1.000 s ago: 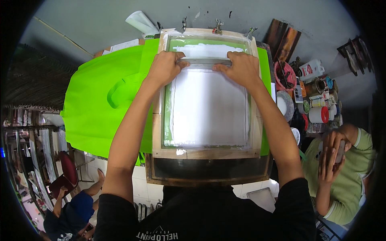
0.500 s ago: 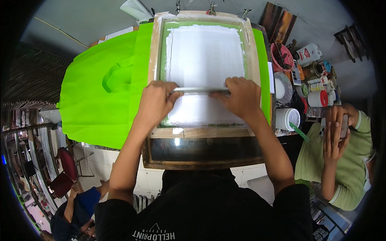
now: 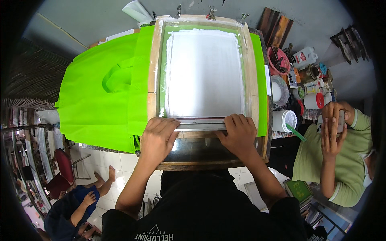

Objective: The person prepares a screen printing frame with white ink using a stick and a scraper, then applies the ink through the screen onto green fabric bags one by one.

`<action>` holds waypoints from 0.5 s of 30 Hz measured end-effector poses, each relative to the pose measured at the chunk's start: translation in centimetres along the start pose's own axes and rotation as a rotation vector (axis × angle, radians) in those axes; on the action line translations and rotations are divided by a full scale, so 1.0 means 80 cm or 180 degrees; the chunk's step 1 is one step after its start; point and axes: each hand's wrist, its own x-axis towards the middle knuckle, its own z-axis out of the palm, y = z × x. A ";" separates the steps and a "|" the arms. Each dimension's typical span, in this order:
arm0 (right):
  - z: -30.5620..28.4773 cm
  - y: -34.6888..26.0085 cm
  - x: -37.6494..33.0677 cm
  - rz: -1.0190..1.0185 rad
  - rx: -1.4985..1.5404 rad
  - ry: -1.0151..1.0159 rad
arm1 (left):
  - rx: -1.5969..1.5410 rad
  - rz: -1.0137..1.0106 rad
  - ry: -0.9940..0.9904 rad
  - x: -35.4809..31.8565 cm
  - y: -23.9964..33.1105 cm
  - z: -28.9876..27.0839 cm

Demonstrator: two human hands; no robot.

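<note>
A wooden-framed printing screen (image 3: 152, 76) lies over bright green fabric. White ink (image 3: 205, 72) covers most of its mesh. At the near end of the mesh is a squeegee (image 3: 201, 127) with a metal holder and a dark reddish blade edge. My left hand (image 3: 157, 134) is closed on its left end, and my right hand (image 3: 240, 132) grips the right end. The green fabric bag (image 3: 96, 96), with a loop handle, spreads out to the left from under the screen. Clamps (image 3: 211, 13) stand at the screen's far edge.
On the right, a white tub (image 3: 281, 121) with a green stick (image 3: 296, 132) stands near a pink basket (image 3: 278, 60) and several containers. A person in a green shirt (image 3: 321, 160) holds a phone there. Another person (image 3: 76, 209) sits lower left near a red chair (image 3: 60, 172).
Both my hands have drawn the squeegee toward me, from mid-screen to the near end of the frame. The ink behind it now looks smoother. The squeegee has tilted, showing its blade edge.
</note>
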 end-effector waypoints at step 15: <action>-0.102 0.011 0.039 -0.0441 0.0028 0.1411 | 0.0003 0.0588 0.2213 -0.012 -0.018 -0.041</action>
